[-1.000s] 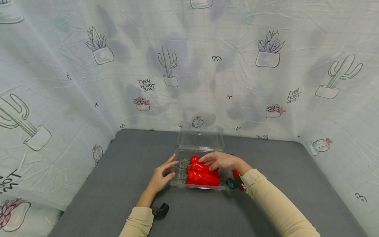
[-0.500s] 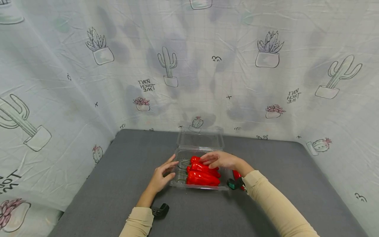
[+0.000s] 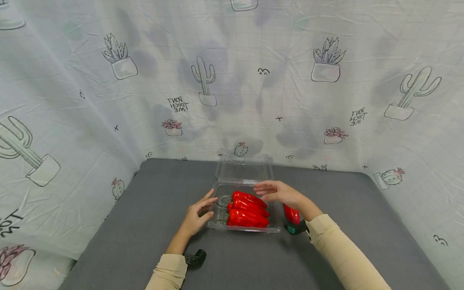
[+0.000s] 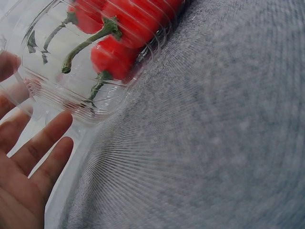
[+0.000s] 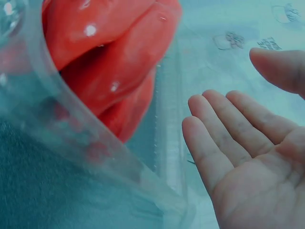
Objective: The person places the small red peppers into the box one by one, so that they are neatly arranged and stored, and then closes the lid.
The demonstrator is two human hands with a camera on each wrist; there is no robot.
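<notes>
Three long red peppers [image 3: 248,218] lie side by side in a clear plastic clamshell box [image 3: 222,186], green stems toward the left. My left hand [image 3: 197,216] is at the box's left side, fingers spread and nearly straight. In the left wrist view its fingertips are right at the box wall, close to the pepper stems [image 4: 86,45]. Above the box's right side hovers my right hand [image 3: 282,194], holding nothing. The right wrist view shows its palm and extended fingers [image 5: 205,143] apart from the peppers [image 5: 119,62].
Another red pepper [image 3: 291,214] lies on the grey table [image 3: 152,201] right of the box, partly behind my right wrist. The box's lid [image 3: 244,167] is raised at the back, near the patterned curtain [image 3: 239,80].
My right hand has lifted off the far pepper and moved right, uncovering that pepper and more of the one outside the box. The left hand stays in place.
</notes>
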